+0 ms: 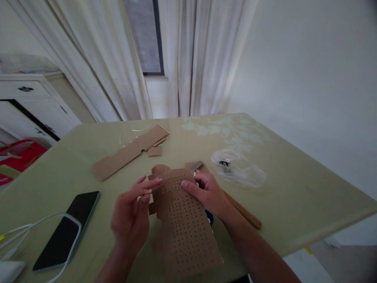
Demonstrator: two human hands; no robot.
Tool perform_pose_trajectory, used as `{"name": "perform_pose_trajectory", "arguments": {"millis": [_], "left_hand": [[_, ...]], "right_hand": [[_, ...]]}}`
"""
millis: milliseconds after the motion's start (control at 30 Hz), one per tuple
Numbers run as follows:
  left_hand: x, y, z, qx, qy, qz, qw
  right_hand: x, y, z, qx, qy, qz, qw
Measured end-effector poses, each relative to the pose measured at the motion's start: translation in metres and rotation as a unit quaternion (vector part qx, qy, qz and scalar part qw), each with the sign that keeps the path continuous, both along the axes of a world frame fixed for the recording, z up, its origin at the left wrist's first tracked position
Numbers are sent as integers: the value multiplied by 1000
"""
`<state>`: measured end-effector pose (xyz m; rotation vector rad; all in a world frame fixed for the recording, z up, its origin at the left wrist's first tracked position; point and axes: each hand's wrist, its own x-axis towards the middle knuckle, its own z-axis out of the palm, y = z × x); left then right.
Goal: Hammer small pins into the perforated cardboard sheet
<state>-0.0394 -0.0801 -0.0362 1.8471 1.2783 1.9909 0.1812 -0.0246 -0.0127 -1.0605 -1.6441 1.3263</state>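
Near the lower centre of the frame, the perforated cardboard sheet (184, 220) rests curved on the table (294, 188). The right hand (210, 194) grasps its upper right edge, fingers curled over it, and the left hand (131, 218) pinches something thin at the sheet's left edge; what it is cannot be told. The work would likely go best with the right hand keeping the sheet steady while the left stays lined up with a single row of holes.
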Motion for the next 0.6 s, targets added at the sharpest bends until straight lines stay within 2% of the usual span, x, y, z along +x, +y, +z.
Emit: {"name": "perform_pose_trajectory", "arguments": {"millis": [100,167,200,300,367,467,533,600], "left_hand": [[-14,8,10,-55,-85,153,983],[-31,15,12,-150,-84,228,958],[-41,19,12,-212,-54,241,945],[-64,25,6,-383,127,232,885],[-71,25,0,-441,240,238,832],[-74,23,-8,-496,334,237,766],[-74,23,-12,-517,358,234,742],[-75,25,-14,-523,361,239,735]], "right_hand": [[0,2,-2,-45,62,-24,997],[0,4,-3,-73,114,-39,990],[0,5,-3,-81,136,-48,986],[0,8,-3,-88,172,-70,979],[1,9,-4,-95,178,-76,976],[2,8,-5,-103,182,-78,975],[2,8,-5,-103,179,-77,975],[2,7,-6,-102,178,-77,976]]}}
